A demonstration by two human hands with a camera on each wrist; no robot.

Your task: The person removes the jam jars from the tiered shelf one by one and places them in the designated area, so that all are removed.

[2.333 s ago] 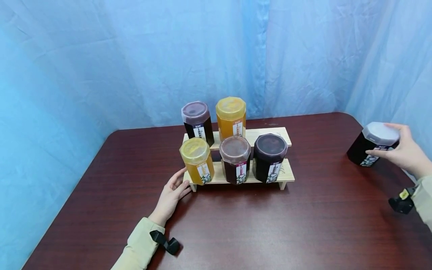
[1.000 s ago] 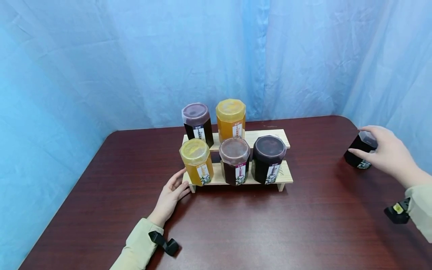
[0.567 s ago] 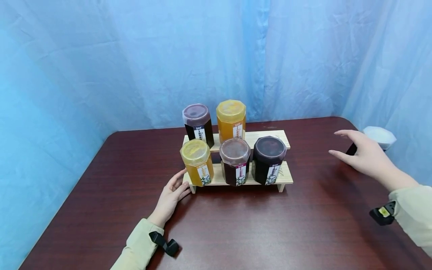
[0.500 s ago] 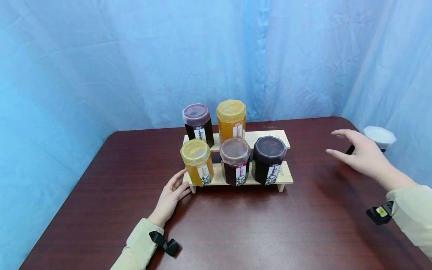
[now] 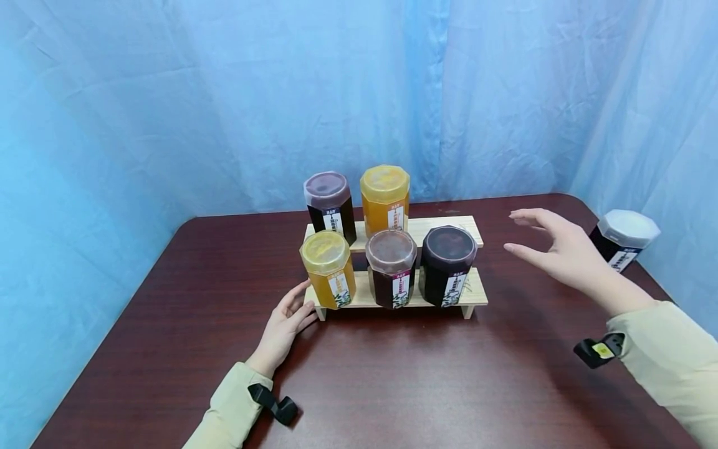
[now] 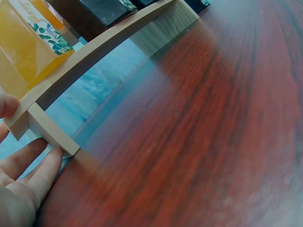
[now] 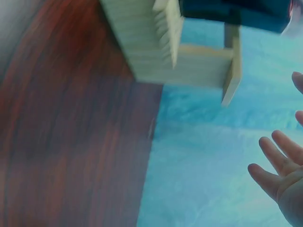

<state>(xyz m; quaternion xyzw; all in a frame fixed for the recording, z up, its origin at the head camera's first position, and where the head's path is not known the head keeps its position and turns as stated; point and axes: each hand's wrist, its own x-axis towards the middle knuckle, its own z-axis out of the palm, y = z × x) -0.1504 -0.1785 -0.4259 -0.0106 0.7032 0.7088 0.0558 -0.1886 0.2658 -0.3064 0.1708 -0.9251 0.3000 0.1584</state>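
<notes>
A two-tier wooden display rack (image 5: pixel 477 290) stands mid-table. My left hand (image 5: pixel 280 330) grips its lower left end, and in the left wrist view the thumb is at the shelf while the fingers (image 6: pixel 47 165) touch the leg. On the lower tier are a yellow jar (image 5: pixel 330 274), a reddish-brown jar (image 5: pixel 387 274) and a dark purple jar (image 5: pixel 440 274). The upper tier bears a dark jar (image 5: pixel 331 206) and an orange-yellow jar (image 5: pixel 384 199). My right hand (image 5: pixel 566 255) hovers right of the rack, fingers spread and holding nothing. Behind it, a dark jar with a whitish lid (image 5: pixel 622 234) stands apart.
The dark red-brown wooden table (image 5: pixel 421 380) runs back to light blue curtains (image 5: pixel 280 106) behind and at both sides. The lone jar is near the table's right edge. Bare shelf shows at the right of the upper tier.
My right hand has released the white-lidded dark jar at the right of the table and moved left toward the rack. The left hand and the jars on the rack have stayed put.
</notes>
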